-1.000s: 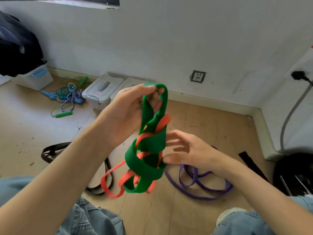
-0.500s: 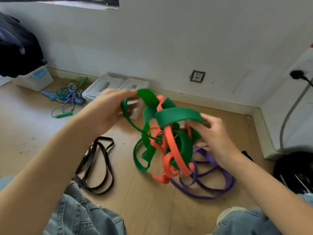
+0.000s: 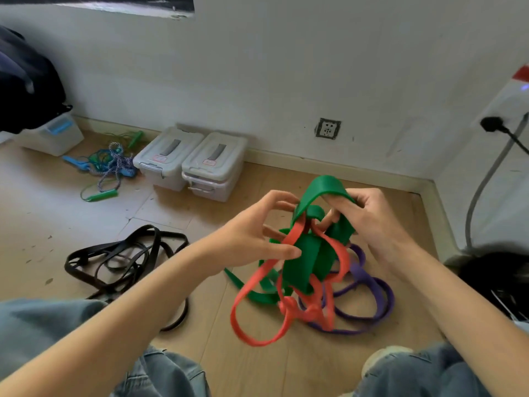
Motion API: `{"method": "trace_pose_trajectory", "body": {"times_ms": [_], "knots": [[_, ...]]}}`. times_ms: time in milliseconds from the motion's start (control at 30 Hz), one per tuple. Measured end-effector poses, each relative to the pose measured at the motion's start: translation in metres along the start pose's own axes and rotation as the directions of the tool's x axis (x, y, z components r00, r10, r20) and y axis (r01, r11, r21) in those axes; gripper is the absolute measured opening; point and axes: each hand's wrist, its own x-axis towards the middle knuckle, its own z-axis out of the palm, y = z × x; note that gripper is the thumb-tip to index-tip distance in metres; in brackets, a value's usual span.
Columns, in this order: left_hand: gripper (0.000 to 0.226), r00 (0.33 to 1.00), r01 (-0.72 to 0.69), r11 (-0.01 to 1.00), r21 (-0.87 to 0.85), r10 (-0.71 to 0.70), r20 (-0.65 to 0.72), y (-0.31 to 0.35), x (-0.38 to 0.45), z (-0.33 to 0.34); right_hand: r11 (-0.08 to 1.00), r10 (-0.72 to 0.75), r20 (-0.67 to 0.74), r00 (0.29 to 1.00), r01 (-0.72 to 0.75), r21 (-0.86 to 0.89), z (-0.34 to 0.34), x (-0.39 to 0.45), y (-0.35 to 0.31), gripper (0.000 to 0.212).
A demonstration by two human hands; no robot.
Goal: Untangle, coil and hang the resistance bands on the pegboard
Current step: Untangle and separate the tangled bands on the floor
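Note:
A wide green band (image 3: 307, 259) and a thinner red band (image 3: 257, 285) hang knotted together above the wooden floor. My right hand (image 3: 369, 222) grips the green band's top loop, fingers curled through it. My left hand (image 3: 257, 233) reaches into the tangle from the left, its thumb pressing the green band and its fingertips at the loop. The red band's lower loop droops to the floor. A purple band (image 3: 369, 299) lies looped on the floor behind the tangle. A black band (image 3: 120, 259) lies in a heap to the left. No pegboard is in view.
Two grey lidded boxes (image 3: 194, 161) stand against the far wall, with tangled skipping ropes (image 3: 108, 164) left of them. A clear bin (image 3: 51, 136) under a dark bag sits far left. A cable and plug (image 3: 492, 127) hang at right. My knees in jeans fill the bottom.
Both hands moved right and lower with the tangle. The right hand shifted up onto the green top loop; the left hand let go of its green end and now reaches into the knot.

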Motion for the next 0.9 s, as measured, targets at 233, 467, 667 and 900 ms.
{"method": "trace_pose_trajectory", "body": {"times_ms": [233, 467, 667, 900], "knots": [[0.080, 0.984, 0.126, 0.991, 0.042, -0.131, 0.124, -0.001, -0.001, -0.008, 0.977, 0.183, -0.102, 0.978, -0.169, 0.133, 0.002, 0.008, 0.012, 0.054], [0.064, 0.998, -0.045, 0.932, 0.359, 0.023, 0.064, -0.003, 0.000, 0.010, 0.972, 0.233, -0.023, 0.972, -0.233, -0.007, -0.001, 0.009, 0.009, 0.055], [0.015, 0.921, 0.083, 0.985, 0.148, -0.019, -0.388, 0.003, 0.009, -0.025, 0.927, 0.133, 0.096, 0.986, -0.090, -0.365, -0.006, 0.008, -0.007, 0.046], [0.025, 0.935, 0.104, 0.980, 0.168, -0.039, -0.353, 0.018, 0.001, -0.035, 0.935, 0.335, -0.063, 0.940, -0.340, -0.103, -0.009, 0.018, 0.010, 0.053]]}}
